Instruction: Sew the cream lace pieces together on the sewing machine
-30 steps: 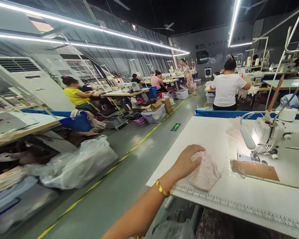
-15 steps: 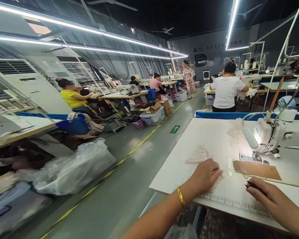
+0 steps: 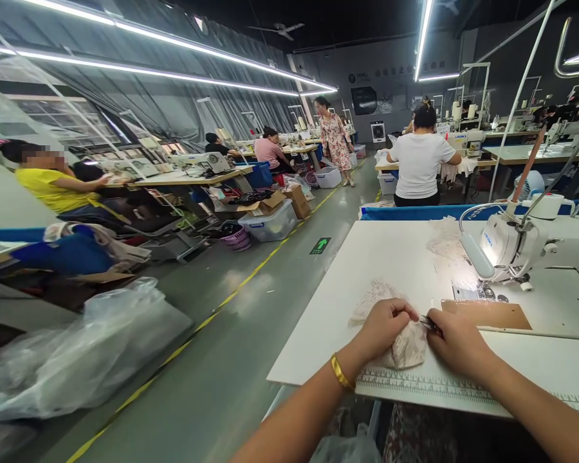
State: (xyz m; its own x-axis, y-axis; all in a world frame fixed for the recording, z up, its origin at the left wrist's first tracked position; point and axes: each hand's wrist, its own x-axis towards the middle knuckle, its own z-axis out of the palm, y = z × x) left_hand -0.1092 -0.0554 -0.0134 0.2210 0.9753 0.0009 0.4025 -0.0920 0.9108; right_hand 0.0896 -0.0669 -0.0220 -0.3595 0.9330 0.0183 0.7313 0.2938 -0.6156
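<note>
Bright strip lights (image 3: 222,56) below dark ceiling (image 3: 367,19), glare on floor (image 3: 231,370)

You are in a sewing workshop, laid out like a factory floor. A sewing machine (image 3: 511,239) stands on your table (image 3: 318,334), with a ruler (image 3: 429,384) along the edge nearest you and pale cloth (image 3: 409,350) on top. Ahead of you, a person in white (image 3: 419,166) sits at another machine (image 3: 468,139), near thread cones (image 3: 472,110). Strip lights (image 3: 212,49) hang above you; striped tape (image 3: 251,276) and a green arrow (image 3: 321,245) mark the aisle, with a plastic bin (image 3: 275,222) beside it.
</note>
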